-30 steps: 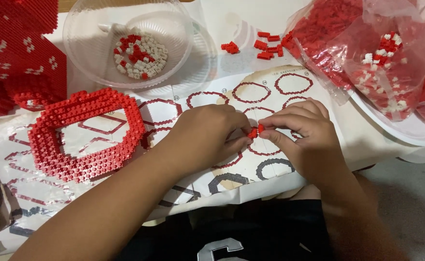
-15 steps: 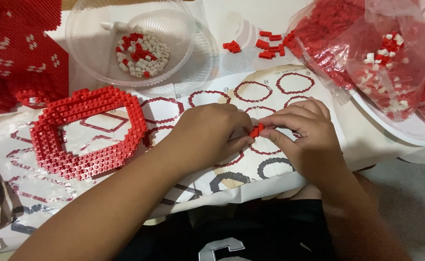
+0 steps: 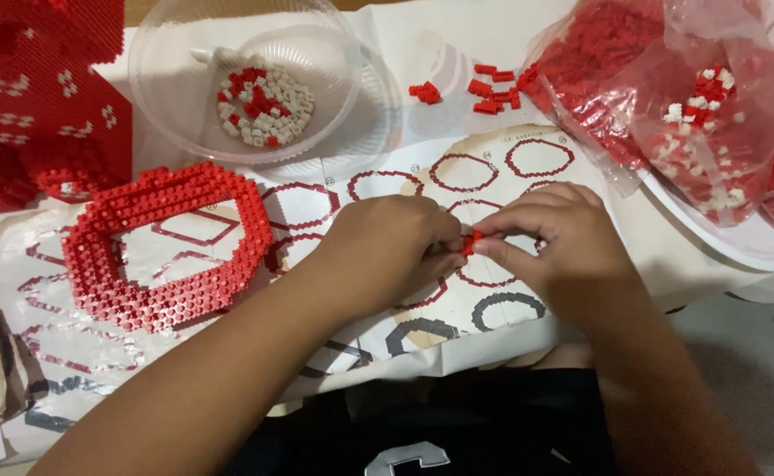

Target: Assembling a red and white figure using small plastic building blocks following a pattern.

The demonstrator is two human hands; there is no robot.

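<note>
While both hands are meeting over the white printed instruction sheet (image 3: 492,159), the left hand (image 3: 387,251) and right hand (image 3: 554,247) are pinching a tiny studded red plastic brick piece (image 3: 470,241) between their fingertips, just as half a second ago. Left of them, a knobbly red octagonal brick ring (image 3: 162,242) is lying flat, with a clear plastic bowl (image 3: 166,79) of red and white bricks beyond it.

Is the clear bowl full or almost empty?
Almost empty: the clear bowl holds only a small heap of red and white bricks at its bottom.
</note>
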